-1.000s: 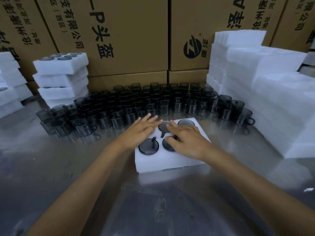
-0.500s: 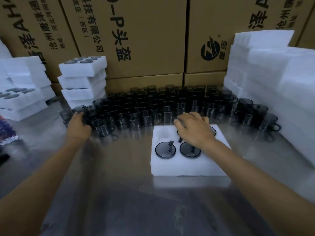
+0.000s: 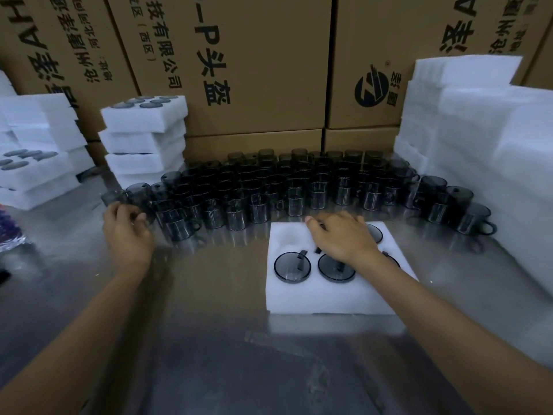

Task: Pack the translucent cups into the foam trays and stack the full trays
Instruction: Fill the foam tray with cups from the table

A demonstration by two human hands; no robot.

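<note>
A white foam tray (image 3: 329, 298) lies on the metal table right of centre. Dark translucent cups sit upside down in its slots: front left (image 3: 292, 266), front middle (image 3: 335, 269), back right (image 3: 375, 232). The back left slot (image 3: 288, 238) is empty. My right hand (image 3: 341, 238) rests flat on the tray over the back middle slot, hiding what is under it. Several loose translucent cups (image 3: 299, 187) stand in rows behind the tray. My left hand (image 3: 127, 232) grips one cup (image 3: 140, 205) at the left front end of these rows.
A stack of filled foam trays (image 3: 143, 139) stands at the back left, with more stacks (image 3: 33, 169) at the far left. Empty foam trays (image 3: 478, 151) are piled along the right. Cardboard boxes (image 3: 254, 70) wall off the back.
My left hand left the tray and reached left to the end of the cup rows, where it closed on a cup. The right hand stayed on the tray.
</note>
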